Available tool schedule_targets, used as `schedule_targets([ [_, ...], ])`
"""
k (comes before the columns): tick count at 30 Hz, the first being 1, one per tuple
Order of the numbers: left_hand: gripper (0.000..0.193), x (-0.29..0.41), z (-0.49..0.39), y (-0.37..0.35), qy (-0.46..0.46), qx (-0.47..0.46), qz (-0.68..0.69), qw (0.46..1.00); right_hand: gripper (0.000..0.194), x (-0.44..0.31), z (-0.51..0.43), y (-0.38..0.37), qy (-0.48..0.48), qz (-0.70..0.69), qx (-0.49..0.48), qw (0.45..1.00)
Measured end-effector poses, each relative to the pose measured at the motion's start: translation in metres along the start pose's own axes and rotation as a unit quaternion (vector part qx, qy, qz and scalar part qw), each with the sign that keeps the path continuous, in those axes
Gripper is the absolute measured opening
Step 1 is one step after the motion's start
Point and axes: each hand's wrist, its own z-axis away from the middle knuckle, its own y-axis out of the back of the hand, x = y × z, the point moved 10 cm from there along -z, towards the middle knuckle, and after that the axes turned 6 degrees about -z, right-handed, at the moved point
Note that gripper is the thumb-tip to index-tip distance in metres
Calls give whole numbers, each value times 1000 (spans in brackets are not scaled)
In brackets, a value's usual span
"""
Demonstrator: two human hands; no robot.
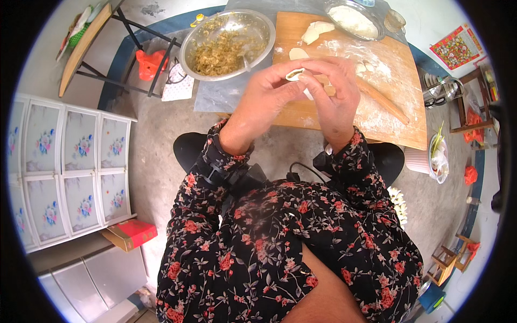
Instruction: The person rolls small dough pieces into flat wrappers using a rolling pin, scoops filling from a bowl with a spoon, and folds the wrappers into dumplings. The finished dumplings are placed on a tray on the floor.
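Observation:
Between my left hand and my right hand, a dough wrapper with some filling inside is held up, its edge pinched by the fingers of both. Behind the hands lies a floured wooden board, with a rolling pin slanting across it to the right of my right hand. Small dough pieces lie just above the pin's upper end. A flat dough wrapper rests behind my fingers, and folded dough pieces sit farther back. At the left, a steel bowl holds chopped filling and a spoon.
A bowl of flour stands at the board's back edge beside a small cup. The grey table extends left under the board. A pink-striped bin is right of the table. White drawers line the left side.

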Motion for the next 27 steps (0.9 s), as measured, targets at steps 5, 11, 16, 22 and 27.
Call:
schedule_targets([
  [5,37,0,0,4,-1,14,-25,1000,11,-4,0,-2,37,-23,-20,999],
  [11,35,-7,1,5,-2,34,19,999,13,-3,1,-1,19,-22,-9,1000],
  [16,33,-9,1,5,-4,14,10,1000,14,3,1,-5,-24,-39,-35,998],
  [22,30,-11,1,4,10,14,22,1000,11,4,1,-6,-8,-58,-37,998],
  [27,25,-7,2,2,-1,16,-20,1000,11,10,4,-3,-45,-54,-11,997],
])
